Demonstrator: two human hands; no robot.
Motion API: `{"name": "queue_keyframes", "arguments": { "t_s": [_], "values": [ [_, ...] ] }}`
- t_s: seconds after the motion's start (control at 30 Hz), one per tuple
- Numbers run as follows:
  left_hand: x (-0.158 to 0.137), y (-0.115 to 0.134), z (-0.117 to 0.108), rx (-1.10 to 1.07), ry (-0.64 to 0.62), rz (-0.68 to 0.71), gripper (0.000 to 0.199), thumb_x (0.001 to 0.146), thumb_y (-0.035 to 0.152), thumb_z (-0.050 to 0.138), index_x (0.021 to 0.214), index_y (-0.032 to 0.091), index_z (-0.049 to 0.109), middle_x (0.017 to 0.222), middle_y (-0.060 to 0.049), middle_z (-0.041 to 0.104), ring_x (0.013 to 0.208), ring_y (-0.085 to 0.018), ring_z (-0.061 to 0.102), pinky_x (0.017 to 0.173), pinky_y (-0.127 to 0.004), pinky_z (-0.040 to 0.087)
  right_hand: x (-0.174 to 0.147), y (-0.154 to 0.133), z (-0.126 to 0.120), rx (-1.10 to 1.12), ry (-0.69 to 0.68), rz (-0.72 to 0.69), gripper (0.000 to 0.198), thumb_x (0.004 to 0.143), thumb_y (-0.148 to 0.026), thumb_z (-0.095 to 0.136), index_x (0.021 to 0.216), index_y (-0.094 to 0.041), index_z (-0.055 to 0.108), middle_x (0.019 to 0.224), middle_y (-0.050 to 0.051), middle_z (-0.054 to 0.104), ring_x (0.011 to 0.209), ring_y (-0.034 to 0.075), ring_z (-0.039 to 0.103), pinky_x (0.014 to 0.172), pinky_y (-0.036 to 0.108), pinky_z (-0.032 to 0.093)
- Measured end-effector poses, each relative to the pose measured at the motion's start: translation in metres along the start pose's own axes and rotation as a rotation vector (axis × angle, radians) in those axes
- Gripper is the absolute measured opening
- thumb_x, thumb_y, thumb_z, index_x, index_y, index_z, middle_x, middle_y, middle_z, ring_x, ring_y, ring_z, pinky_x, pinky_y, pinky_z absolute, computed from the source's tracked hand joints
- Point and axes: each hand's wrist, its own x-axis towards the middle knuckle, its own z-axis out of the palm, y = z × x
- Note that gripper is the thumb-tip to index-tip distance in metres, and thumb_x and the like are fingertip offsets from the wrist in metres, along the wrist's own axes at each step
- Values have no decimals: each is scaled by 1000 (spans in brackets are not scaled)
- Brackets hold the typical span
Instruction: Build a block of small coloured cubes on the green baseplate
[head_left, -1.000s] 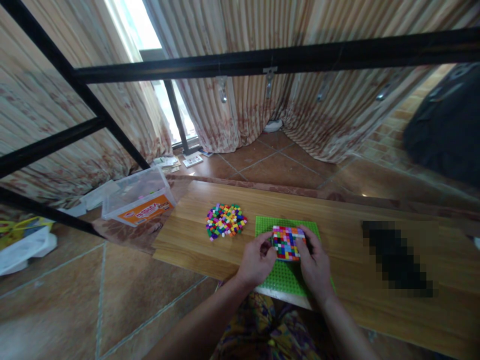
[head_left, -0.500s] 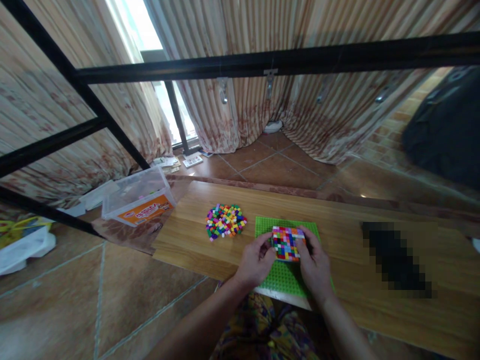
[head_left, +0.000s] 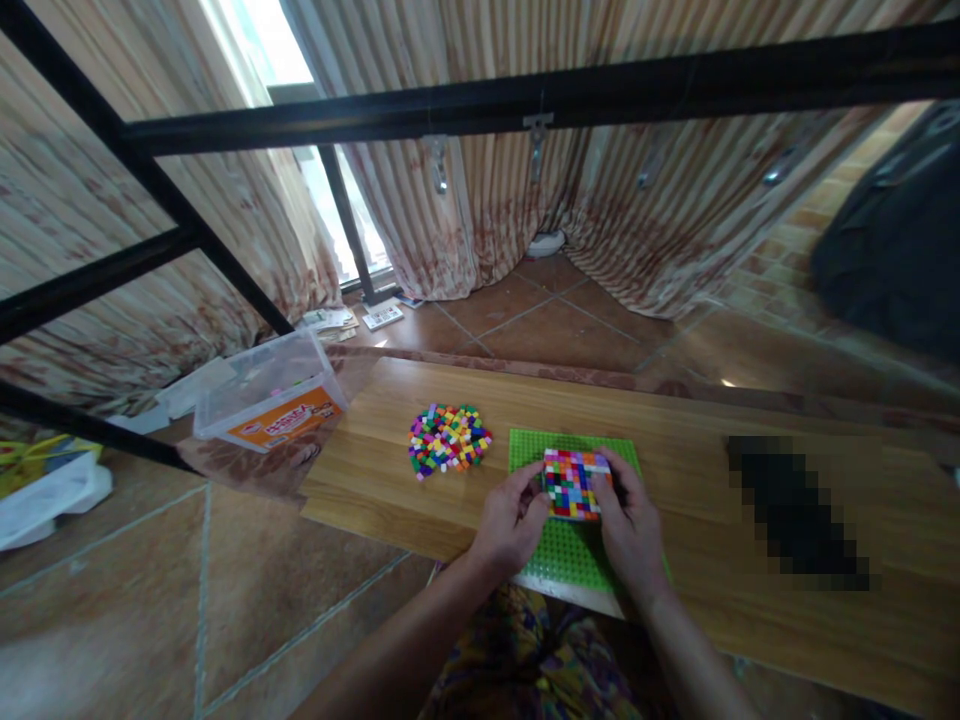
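Note:
A small block of many-coloured toy bricks (head_left: 573, 484) is held between my two hands, over a green studded baseplate (head_left: 566, 555). My left hand (head_left: 514, 518) grips its left edge, thumb and fingers closed. On the opposite edge my right hand (head_left: 630, 515) is closed, its thumb lying over the top face. Whether the block is fixed to the plate or lifted off it, I cannot tell. Left of the plate, a pile of loose coloured bricks (head_left: 448, 440) lies on the wooden table (head_left: 697, 480).
Beyond the table's left end stands a clear plastic box (head_left: 262, 385) with an orange label. A blurred-out dark object (head_left: 799, 515) lies on the table at the right. Black metal bars (head_left: 480, 95) cross in front of the curtains (head_left: 480, 210).
The view has shifted slightly. Both hands keep the same hold on the brick block, and the brick pile looks unchanged.

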Motion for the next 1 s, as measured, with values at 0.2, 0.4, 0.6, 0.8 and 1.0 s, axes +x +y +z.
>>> {"name": "queue_keyframes", "arguments": {
  "t_s": [0.2, 0.4, 0.6, 0.8, 1.0],
  "values": [
    [0, -2, 1, -35, 9, -25, 41, 87, 30, 53, 125, 15, 59, 73, 0, 54, 59, -11, 47, 56, -22, 39, 1, 2, 0, 21, -13, -3, 48, 89, -46, 52, 128, -19, 59, 125, 12, 65, 109, 26, 62, 93, 42, 47],
    [1, -5, 4, -49, 24, -54, 43, 84, 34, 60, 124, 16, 60, 72, 1, 54, 59, -11, 46, 55, -22, 39, 1, 3, 0, -1, -2, 0, 49, 89, -47, 52, 128, -19, 59, 126, 12, 65, 110, 26, 62, 93, 43, 47],
    [1, -1, 4, -57, 21, -56, 42, 85, 34, 59, 122, 16, 61, 71, 2, 53, 58, -10, 44, 55, -22, 38, 1, 3, 1, 11, 6, -11, 47, 90, -46, 52, 128, -20, 59, 126, 12, 65, 110, 26, 61, 95, 43, 47],
    [1, 0, 2, -27, 11, -62, 42, 85, 35, 58, 123, 17, 61, 73, 1, 55, 59, -10, 46, 55, -22, 39, 1, 4, 1, 22, 5, -16, 47, 90, -47, 52, 128, -20, 59, 124, 12, 65, 107, 26, 63, 92, 43, 48],
    [1, -1, 2, -62, 9, -65, 41, 84, 34, 60, 122, 17, 61, 72, 1, 55, 59, -10, 46, 56, -22, 39, 0, 3, 1, 38, -1, -18, 47, 90, -47, 52, 128, -19, 59, 124, 12, 65, 107, 26, 63, 92, 43, 48]
  ]
}}
